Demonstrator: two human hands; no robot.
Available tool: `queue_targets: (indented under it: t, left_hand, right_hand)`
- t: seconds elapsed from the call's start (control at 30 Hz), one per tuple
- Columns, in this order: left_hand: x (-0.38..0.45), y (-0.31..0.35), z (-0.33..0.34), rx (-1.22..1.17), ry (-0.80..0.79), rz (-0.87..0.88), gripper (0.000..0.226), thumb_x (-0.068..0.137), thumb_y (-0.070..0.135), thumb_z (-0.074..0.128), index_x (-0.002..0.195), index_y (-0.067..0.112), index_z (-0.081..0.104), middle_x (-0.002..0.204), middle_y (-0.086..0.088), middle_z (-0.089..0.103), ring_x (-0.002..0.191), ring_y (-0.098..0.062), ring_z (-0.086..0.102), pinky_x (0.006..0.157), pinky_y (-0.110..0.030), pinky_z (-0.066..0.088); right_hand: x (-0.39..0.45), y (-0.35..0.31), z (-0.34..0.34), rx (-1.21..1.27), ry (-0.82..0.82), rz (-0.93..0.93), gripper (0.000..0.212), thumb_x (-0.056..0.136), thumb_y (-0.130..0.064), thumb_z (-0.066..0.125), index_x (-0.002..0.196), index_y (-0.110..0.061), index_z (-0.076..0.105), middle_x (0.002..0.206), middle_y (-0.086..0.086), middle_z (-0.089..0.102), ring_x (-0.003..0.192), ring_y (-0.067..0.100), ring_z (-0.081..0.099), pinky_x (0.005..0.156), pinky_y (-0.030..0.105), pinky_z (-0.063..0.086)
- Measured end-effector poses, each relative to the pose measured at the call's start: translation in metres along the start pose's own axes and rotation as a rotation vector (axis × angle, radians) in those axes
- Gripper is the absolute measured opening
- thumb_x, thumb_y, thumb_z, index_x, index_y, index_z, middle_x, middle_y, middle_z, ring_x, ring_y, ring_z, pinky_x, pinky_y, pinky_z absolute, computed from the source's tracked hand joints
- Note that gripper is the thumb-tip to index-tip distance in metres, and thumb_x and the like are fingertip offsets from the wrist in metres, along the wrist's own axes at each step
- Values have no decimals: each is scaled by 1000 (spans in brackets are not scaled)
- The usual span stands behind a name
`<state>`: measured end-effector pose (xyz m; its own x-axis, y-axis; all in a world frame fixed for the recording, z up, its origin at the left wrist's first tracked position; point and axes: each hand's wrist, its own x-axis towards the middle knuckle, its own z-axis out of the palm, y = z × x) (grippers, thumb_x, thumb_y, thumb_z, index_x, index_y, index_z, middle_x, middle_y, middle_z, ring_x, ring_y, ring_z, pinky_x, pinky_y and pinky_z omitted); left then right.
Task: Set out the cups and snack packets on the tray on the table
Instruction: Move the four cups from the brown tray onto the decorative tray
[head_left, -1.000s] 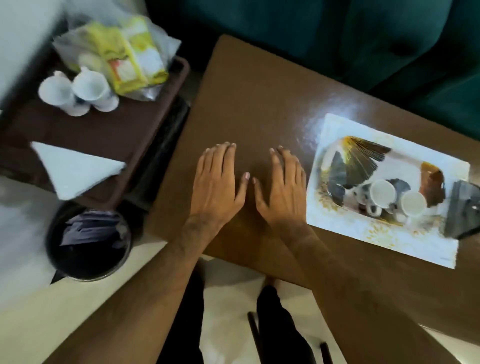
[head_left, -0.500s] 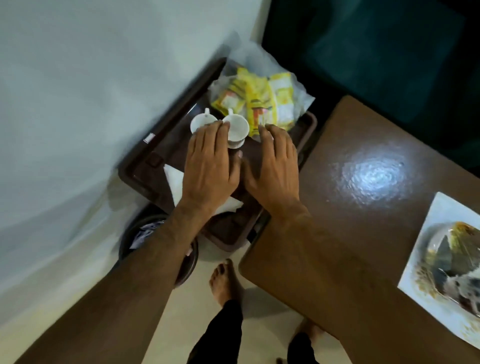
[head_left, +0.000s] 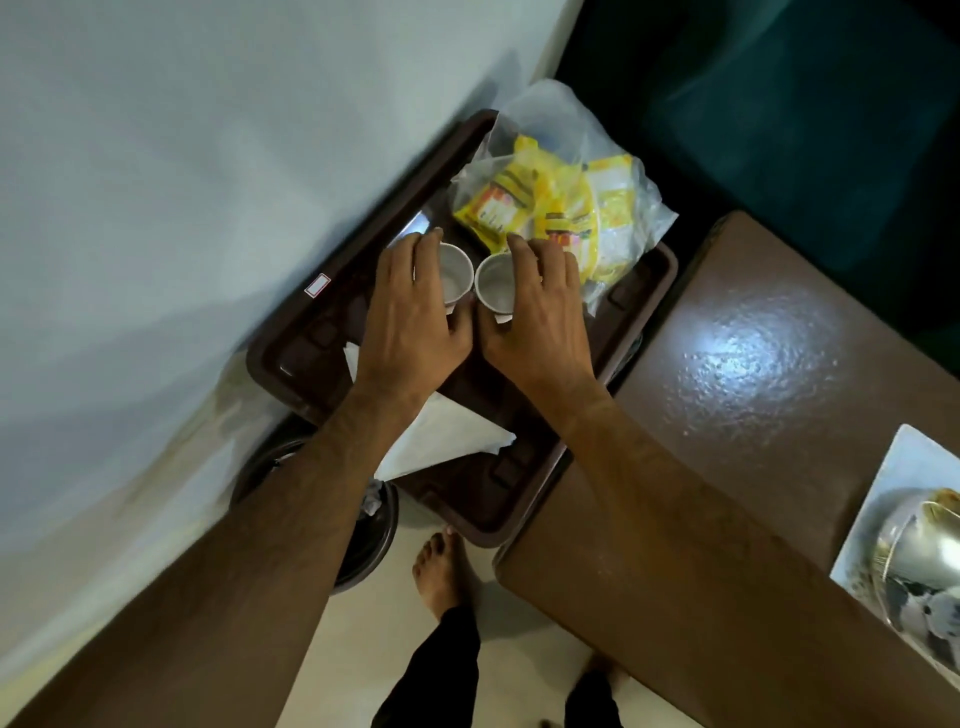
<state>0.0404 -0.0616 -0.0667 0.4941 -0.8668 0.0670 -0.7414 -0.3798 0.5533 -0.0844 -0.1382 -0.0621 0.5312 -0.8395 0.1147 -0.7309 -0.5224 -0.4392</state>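
Note:
Two small white cups stand side by side on a dark brown tray (head_left: 291, 358) beside the table. My left hand (head_left: 410, 322) is closed round the left cup (head_left: 454, 275). My right hand (head_left: 540, 322) grips the right cup (head_left: 496, 283). Just behind the cups lies a clear plastic bag of yellow snack packets (head_left: 561, 208). At the right edge, on the brown table (head_left: 737, 395), sits a white patterned tray (head_left: 904, 551), only partly in view, with cups on it.
A folded white napkin (head_left: 447, 441) lies on the brown tray under my forearms. A dark round bin (head_left: 374, 535) stands below that tray on the pale floor. A white wall fills the left. A green sofa (head_left: 779, 104) stands behind the table. My bare feet show below.
My hands left the table top, swung left to the brown tray and closed on the two cups. The view turned left, so the white tray slid to the right edge.

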Motion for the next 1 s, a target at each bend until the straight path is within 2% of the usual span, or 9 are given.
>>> queue_targets:
  t: [0.1, 0.23, 0.4, 0.5, 0.57, 0.67, 0.77, 0.87, 1.0]
  left_hand:
    - [-5, 4, -4, -103, 39, -48, 71, 85, 31, 71, 146, 2, 48, 147, -19, 45, 132, -32, 52, 109, -40, 49]
    - [-13, 2, -9, -184, -48, -47, 64, 83, 20, 56, 146, 6, 51, 149, -12, 48, 128, -26, 57, 100, -34, 52]
    - [-22, -2, -7, -218, -20, -112, 56, 85, 21, 52, 138, 7, 59, 139, -10, 60, 123, -23, 61, 98, -34, 52]
    - [-33, 0, -2, -267, 51, -174, 49, 93, 22, 65, 140, 7, 58, 137, -11, 60, 118, -9, 59, 94, -9, 44]
    - [-41, 3, 0, -331, 98, -208, 49, 96, 20, 69, 141, 6, 58, 136, -11, 60, 108, 3, 54, 86, 1, 43]
    - [-51, 9, 6, -373, 154, -252, 52, 94, 12, 68, 144, 5, 57, 134, -10, 62, 96, -4, 63, 82, -6, 52]
    - [-55, 14, 9, -320, 227, -328, 44, 93, 7, 64, 137, 8, 65, 123, -10, 74, 97, -15, 72, 86, -18, 57]
    - [-56, 13, 13, -299, 276, -431, 25, 99, 22, 61, 116, 13, 76, 99, -6, 81, 87, -19, 77, 83, -41, 64]
    - [-53, 15, 15, -335, 265, -517, 21, 100, 26, 64, 106, 13, 79, 90, -3, 81, 79, -16, 76, 78, -42, 64]
  right_hand:
    - [-9, 6, -7, 49, -6, 11, 77, 84, -46, 71, 144, -2, 52, 133, 22, 48, 115, 32, 55, 88, 42, 54]
    - [-14, 11, -16, -16, -97, -45, 77, 72, -37, 70, 141, -6, 53, 141, 18, 45, 110, 33, 60, 71, 40, 58]
    - [-19, 15, -15, -44, -99, -16, 74, 76, -35, 76, 141, -7, 54, 146, 15, 48, 122, 35, 58, 78, 40, 58]
    - [-23, 17, -14, -65, -54, 45, 72, 75, -51, 83, 129, -10, 60, 132, 14, 54, 107, 34, 63, 68, 41, 57]
    - [-27, 18, -13, -69, -63, 82, 78, 69, -59, 85, 123, -9, 61, 124, 14, 54, 101, 34, 63, 66, 41, 56]
    - [-33, 22, -14, -79, -84, 115, 83, 65, -67, 84, 117, -7, 61, 114, 13, 56, 100, 33, 61, 74, 40, 51]
    - [-38, 24, -15, -59, -95, 143, 77, 65, -64, 85, 112, -7, 63, 110, 12, 61, 103, 34, 61, 81, 40, 50]
    - [-42, 21, -15, 33, -88, 192, 58, 70, -42, 87, 110, -6, 65, 106, 13, 67, 98, 34, 65, 79, 38, 50]
    - [-42, 21, -21, 175, -42, 315, 22, 80, -19, 75, 99, -8, 75, 90, 8, 76, 83, 27, 71, 73, 40, 59]
